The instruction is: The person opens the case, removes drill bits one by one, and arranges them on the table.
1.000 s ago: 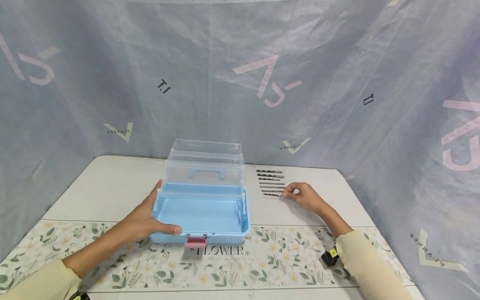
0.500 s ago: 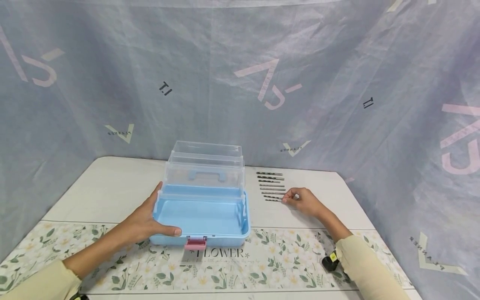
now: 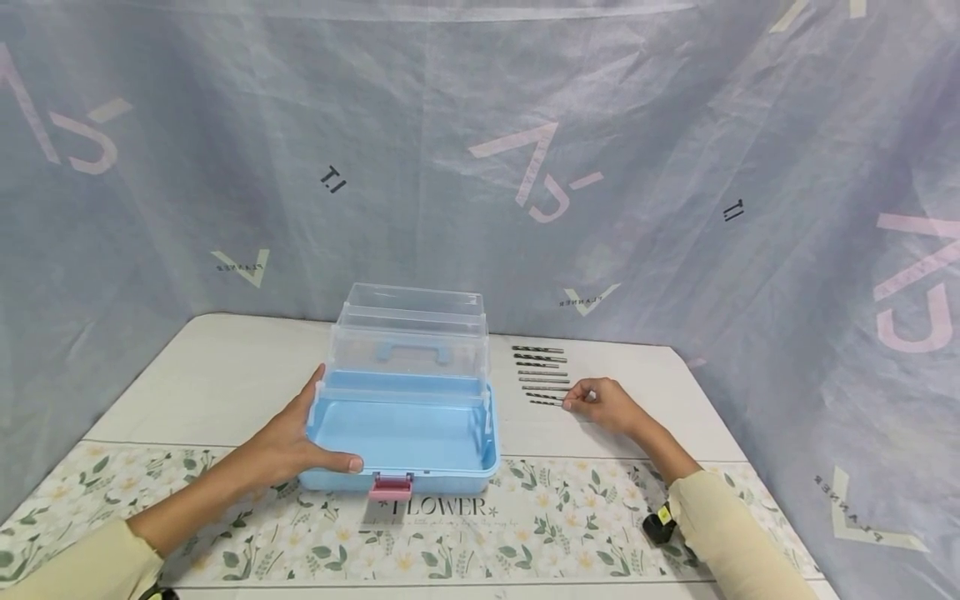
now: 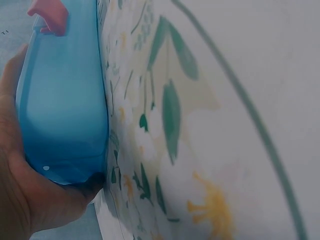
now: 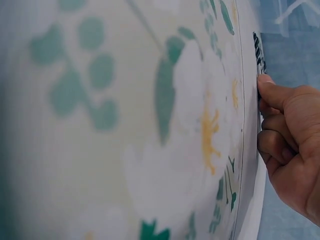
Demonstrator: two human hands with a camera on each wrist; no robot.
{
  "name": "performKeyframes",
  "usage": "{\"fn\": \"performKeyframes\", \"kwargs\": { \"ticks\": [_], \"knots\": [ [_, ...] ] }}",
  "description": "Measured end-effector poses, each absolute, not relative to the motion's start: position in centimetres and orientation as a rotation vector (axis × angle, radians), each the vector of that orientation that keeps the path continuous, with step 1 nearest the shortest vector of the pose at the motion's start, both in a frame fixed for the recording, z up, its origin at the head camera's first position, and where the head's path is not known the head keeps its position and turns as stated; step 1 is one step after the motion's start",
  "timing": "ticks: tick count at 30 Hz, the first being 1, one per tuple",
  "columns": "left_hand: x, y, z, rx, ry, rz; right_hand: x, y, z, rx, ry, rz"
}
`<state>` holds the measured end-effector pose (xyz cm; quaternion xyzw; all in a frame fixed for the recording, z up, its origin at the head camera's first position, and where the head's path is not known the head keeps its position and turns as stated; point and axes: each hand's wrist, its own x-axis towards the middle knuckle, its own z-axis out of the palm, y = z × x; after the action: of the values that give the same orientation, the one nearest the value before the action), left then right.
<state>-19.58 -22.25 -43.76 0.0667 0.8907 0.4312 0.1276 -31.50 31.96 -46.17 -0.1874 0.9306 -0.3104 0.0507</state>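
Observation:
A light-blue plastic storage box (image 3: pixel 465 481) with a pink latch (image 3: pixel 391 487) stands with its clear lid and trays folded back; its blue floor is bare. My left hand (image 3: pixel 288 446) grips the box's left side, thumb over the front rim and fingers along the side wall. In the left wrist view the hand (image 4: pixel 37 195) wraps the box's corner. To the right of the box lie several drill bits (image 3: pixel 540 357) in a row. My right hand (image 3: pixel 607 406) pinches the shank end of the nearest, a thin drill bit (image 3: pixel 545 403), which lies on the table.
A white table (image 3: pixel 247 375) carries a floral runner (image 3: pixel 570 525) along its front part. Grey printed cloth (image 3: pixel 420 208) hangs behind it and at both sides. A black wrist device (image 3: pixel 660 527) sits at the right sleeve.
One more thin drill bit shows at the near end of the row, under my right fingertips. My right hand has come slightly nearer. The left hand and the box stay put.

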Motion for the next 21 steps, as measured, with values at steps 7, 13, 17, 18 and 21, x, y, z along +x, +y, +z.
{"fn": "performKeyframes", "kwargs": {
  "ticks": [7, 13, 17, 18, 21],
  "knots": [
    [-19.53, -22.25, -43.78, 0.197, 2.578, 1.263, -31.55, 32.05, -46.33, -0.550, 2.839, -0.924],
    [-19.52, -22.31, -43.84, 0.201, 2.581, 1.261, -31.80, 31.90, -46.46, -0.491, 2.849, -0.903],
    [-19.55, -22.30, -43.79, 0.201, 2.579, 1.260, -31.78, 31.96, -46.47, -0.492, 2.854, -0.899],
    [-19.56, -22.29, -43.76, 0.200, 2.578, 1.259, -31.77, 31.96, -46.46, -0.494, 2.856, -0.899],
    [-19.60, -22.25, -43.64, 0.200, 2.578, 1.258, -31.70, 31.93, -46.38, -0.494, 2.857, -0.911]
  ]
}}
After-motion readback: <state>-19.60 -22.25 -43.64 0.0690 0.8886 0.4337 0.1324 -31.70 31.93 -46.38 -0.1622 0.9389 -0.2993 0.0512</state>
